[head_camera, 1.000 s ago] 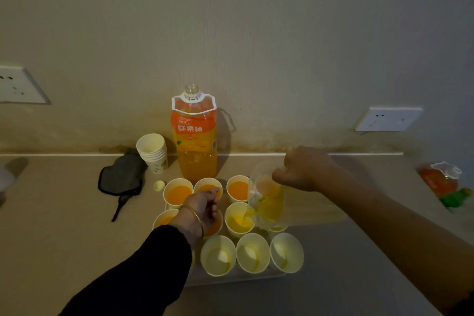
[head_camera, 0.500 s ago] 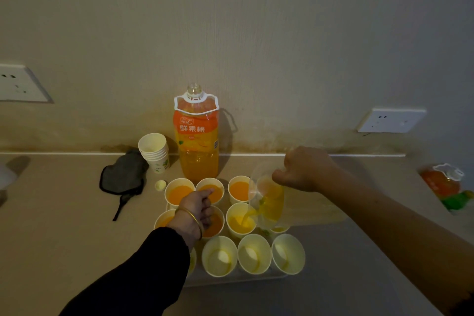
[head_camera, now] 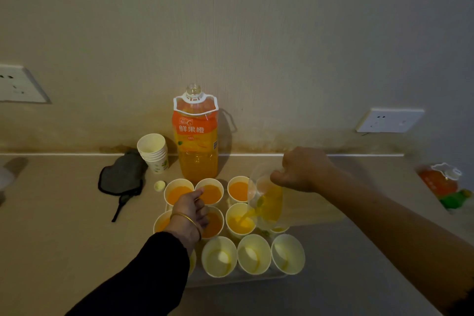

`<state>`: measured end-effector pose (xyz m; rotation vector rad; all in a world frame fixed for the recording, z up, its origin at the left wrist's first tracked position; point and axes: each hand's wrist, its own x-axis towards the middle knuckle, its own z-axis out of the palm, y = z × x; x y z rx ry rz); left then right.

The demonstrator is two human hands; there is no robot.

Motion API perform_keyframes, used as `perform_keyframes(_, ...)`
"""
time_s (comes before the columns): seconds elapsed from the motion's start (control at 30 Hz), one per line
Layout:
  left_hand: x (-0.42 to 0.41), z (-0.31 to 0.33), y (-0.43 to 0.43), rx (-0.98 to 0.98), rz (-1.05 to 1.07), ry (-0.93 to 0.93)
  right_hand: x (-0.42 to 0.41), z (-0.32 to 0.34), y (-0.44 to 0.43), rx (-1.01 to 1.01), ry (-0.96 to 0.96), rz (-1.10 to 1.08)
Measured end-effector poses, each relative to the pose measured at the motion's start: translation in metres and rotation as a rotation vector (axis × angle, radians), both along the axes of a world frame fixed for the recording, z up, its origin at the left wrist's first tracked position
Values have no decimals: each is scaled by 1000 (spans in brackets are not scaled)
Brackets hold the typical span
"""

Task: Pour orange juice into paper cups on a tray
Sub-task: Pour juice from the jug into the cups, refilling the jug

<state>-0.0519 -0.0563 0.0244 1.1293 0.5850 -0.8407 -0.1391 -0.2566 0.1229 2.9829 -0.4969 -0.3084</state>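
Two cups [head_camera: 216,226] part-hidden under left hand [head_camera: 189,210] — right hand [head_camera: 302,169] grips blurred pitcher [head_camera: 269,202]

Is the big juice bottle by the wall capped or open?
Open: the juice bottle stands upright with a bare neck, no cap on it; a loose cap lies nearby.

Left arm [head_camera: 143,272], entering from 7 o'clock: long black sleeve, plain and loose, ending at the wrist. A thin gold bangle [head_camera: 188,218] circles that wrist just behind the left grip [head_camera: 191,206]. Right arm [head_camera: 384,223], entering from 4 o'clock: uncovered from the frame edge to the right grip [head_camera: 302,170].
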Motion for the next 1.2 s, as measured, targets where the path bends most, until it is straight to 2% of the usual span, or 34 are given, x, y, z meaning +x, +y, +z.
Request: perform_keyframes(1.2,-1,0,-3,-29,-1,55,-2,-1,0,8,-14,35)
